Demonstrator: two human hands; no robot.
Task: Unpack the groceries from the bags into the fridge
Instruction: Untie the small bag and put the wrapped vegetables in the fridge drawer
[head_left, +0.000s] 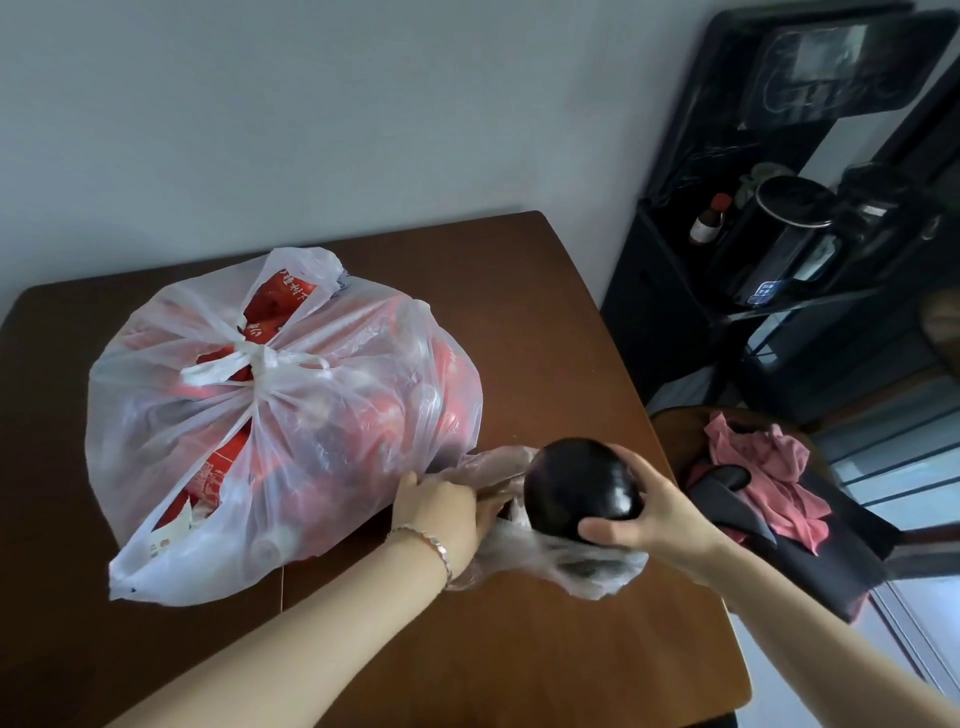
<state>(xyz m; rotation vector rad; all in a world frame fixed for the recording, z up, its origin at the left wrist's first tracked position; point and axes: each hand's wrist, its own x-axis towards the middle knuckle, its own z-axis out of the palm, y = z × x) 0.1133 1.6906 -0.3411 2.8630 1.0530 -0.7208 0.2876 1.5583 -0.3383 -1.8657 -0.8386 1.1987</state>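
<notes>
Right fingers (605, 532) around glossy round eggplant (582, 488), left fingers (485, 509) tight on crinkly bag (571, 564)

A thin metallic bracelet (435, 546) rings the left wrist.

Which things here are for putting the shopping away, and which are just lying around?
For the job: the eggplant in the right hand; the small bag held by the left hand; the big bag, tied shut, on the table.

Just lying about: the pink cloth on the chair; the kettle and bottle on the black shelf.
</notes>
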